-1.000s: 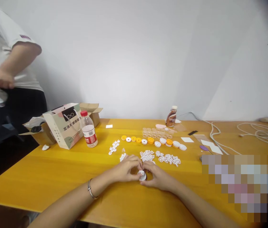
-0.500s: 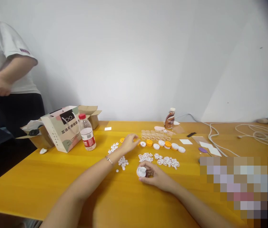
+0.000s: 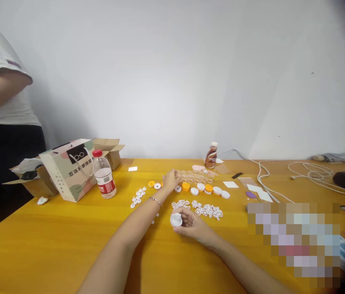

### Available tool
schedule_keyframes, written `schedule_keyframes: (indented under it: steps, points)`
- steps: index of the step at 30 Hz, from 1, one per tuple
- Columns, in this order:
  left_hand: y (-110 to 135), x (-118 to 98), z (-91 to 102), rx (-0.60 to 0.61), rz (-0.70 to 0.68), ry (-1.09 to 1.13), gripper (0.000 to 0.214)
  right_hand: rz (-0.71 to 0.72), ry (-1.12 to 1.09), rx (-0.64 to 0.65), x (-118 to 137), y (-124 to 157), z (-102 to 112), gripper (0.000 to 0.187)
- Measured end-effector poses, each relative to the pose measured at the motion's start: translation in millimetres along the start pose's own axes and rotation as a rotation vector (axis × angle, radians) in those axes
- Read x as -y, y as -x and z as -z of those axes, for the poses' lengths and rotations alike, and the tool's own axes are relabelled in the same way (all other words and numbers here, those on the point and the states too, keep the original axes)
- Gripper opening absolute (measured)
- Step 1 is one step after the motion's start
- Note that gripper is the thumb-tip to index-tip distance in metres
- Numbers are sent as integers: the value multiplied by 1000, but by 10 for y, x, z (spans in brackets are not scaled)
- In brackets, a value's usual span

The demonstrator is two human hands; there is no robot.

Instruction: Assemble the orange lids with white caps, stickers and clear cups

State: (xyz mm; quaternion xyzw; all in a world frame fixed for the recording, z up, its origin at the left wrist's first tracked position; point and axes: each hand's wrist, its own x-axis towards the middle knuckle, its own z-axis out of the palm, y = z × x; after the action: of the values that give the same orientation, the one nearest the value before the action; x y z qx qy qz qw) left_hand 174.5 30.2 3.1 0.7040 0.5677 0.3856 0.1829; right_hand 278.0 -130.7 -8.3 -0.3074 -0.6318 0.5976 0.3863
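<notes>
My right hand (image 3: 189,223) is closed around a round white plastic part (image 3: 176,219), held just above the table with a ribbed white piece inside facing up. My left hand (image 3: 170,180) reaches across to the left end of the rows of clear plastic cups (image 3: 195,176). Its fingers are apart at the nearest cup; whether they touch it is hard to see. White and orange round caps (image 3: 194,191) stand in a line just in front of the cups. Flat white openwork pieces (image 3: 209,210) lie in groups beyond my right hand. Small white pegged pieces (image 3: 136,199) lie left of my left forearm.
At the left are a bottle with a red cap (image 3: 105,179), a paper bag (image 3: 68,171) and cardboard boxes (image 3: 111,157). A brown drink bottle (image 3: 211,156) stands at the back. White cables (image 3: 261,173) and paper cards (image 3: 230,184) lie right. Another person (image 3: 7,90) stands at far left.
My left hand has moved forward to the clear cups, and its forearm now covers most of the small white discs. My right hand still holds the white part. The view has shifted slightly right.
</notes>
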Motion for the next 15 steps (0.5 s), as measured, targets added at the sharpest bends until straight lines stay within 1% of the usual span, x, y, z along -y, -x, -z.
schedule_keyframes:
  steps: [2,4,6,9,10,12,15]
  points:
    - [75,6,99,-15,-25,67,30,-1,-19,-22,-27,-14,11,36]
    - [219,25,254,-26,-61,148,35,-7,-41,-68,-54,-28,19,37]
    - [445,58,449,-31,-95,229,33,-16,-52,-123,-73,-44,19,38]
    - [873,111,737,-33,-147,339,26,-25,-48,-184,-85,-66,7,37]
    - [1011,124,810,-56,-191,424,26,-31,-43,-192,-88,-73,1,37]
    - [1240,138,901,-68,-254,466,25,-43,-27,-192,-95,-85,-8,36]
    - [1431,127,907,-26,-299,443,25,-46,-2,-160,-111,-98,-11,35]
